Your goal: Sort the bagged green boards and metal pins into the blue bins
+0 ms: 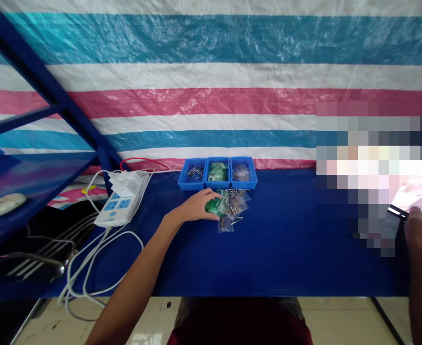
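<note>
My left hand point(199, 205) is curved round a green plastic packet point(214, 207) at the left side of a small heap on the blue table, thumb towards me and fingers on the far side. The heap holds thin metal pins point(236, 192) and clear plastic bags point(240, 205). A small clear bag point(225, 225) with pins lies at its near edge. At the far right, my right hand point(421, 232) grips what looks like a phone point(421, 196) with a bright, glaring screen, its thumb on the near edge. Blurring hides part of that area.
Behind the heap stand three blue bins: one with metal pins point(192, 186), one with green packets point(218, 185), one with clear bags point(245, 185). A white power strip point(106, 219) with looped cables point(88, 268) lies left. Blue frame posts point(77, 120) rise beside it.
</note>
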Motion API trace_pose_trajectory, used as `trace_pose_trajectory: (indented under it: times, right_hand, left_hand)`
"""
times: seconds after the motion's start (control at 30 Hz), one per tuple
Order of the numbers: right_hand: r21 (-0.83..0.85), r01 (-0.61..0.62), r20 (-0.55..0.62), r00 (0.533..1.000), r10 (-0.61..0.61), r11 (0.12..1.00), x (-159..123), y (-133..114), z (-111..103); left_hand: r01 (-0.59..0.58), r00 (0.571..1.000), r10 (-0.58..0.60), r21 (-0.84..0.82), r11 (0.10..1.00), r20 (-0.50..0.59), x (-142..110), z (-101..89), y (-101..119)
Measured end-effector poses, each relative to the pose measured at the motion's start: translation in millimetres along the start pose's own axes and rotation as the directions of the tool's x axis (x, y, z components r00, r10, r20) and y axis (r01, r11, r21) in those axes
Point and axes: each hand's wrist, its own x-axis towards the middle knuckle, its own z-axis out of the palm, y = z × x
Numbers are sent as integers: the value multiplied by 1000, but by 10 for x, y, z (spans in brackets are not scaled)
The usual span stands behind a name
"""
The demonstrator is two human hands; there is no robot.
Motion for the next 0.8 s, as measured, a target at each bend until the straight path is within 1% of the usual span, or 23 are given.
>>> trace_pose_trajectory:
  times: [0.07, 0.1, 0.13, 0.17, 0.2, 0.23, 0.27, 0.3, 0.33, 0.37, 0.4, 0.47, 0.5, 0.6, 0.73, 0.8]
  right_hand:
    - [62, 56, -47, 997, -53, 996, -20, -196, -74]
    - [62, 124, 6, 992, -124, 990, -18, -312, -96]
    - [56, 186, 118, 974, -191, 981, -11, -434, -101]
    - [70, 265, 303, 913, -274, 962, -3, -560, -90]
    - [94, 329, 459, 823, -334, 940, 0, -687, -61]
    - [115, 386, 560, 735, -381, 915, -4, -811, -19]
    - [146, 453, 637, 637, -434, 880, -17, -929, 32]
    - [159, 501, 682, 567, -462, 851, -39, -1041, 86]
    - [171, 549, 702, 514, -492, 818, -67, -1143, 138]
    - [155, 576, 706, 504, -498, 802, -97, -1234, 185]
    - [129, 589, 706, 510, -492, 797, -124, -1312, 224]
    - [77, 586, 700, 544, -462, 807, -162, -1426, 281]
    - [65, 581, 698, 555, -454, 811, -170, -1463, 301]
    - [46, 556, 697, 577, -426, 830, -161, -1506, 342]
    - [22, 527, 692, 605, -393, 849, -150, -1500, 372]
    - [26, 530, 684, 609, -401, 848, -164, -1499, 367]
  left_hand:
    - [-2, 1000, 2, 0, 1000, 3, 0, -4, 3]
    - [-4, 1000, 4, 1, 1000, 2, 1, -5, 4]
    - [-6, 1000, 6, 2, 1000, 0, 2, -5, 6]
    - [-8, 1000, 8, 2, 1000, -1, 3, -5, 7]
    - [-8, 1000, 8, 2, 1000, -4, 3, -3, 8]
    - [-8, 1000, 8, 2, 1000, -6, 4, -2, 8]
    - [-8, 1000, 8, 2, 1000, -6, 4, 1, 7]
    - [-7, 1000, 7, 3, 1000, -6, 3, 2, 6]
    - [-7, 1000, 7, 4, 1000, -6, 1, 3, 4]
    - [-7, 1000, 7, 6, 1000, -8, -1, 3, 2]
    - [-8, 1000, 8, 7, 1000, -9, -3, 2, 1]
    - [-7, 1000, 7, 10, 1000, -10, -8, 0, -1]
    - [-7, 1000, 7, 11, 1000, -10, -10, -1, -2]
    - [-6, 1000, 6, 14, 1000, -3, -14, 2, -7]
    - [-5, 1000, 5, 12, 1000, 2, -15, 8, -13]
    - [-4, 1000, 4, 11, 1000, 4, -15, 5, -11]
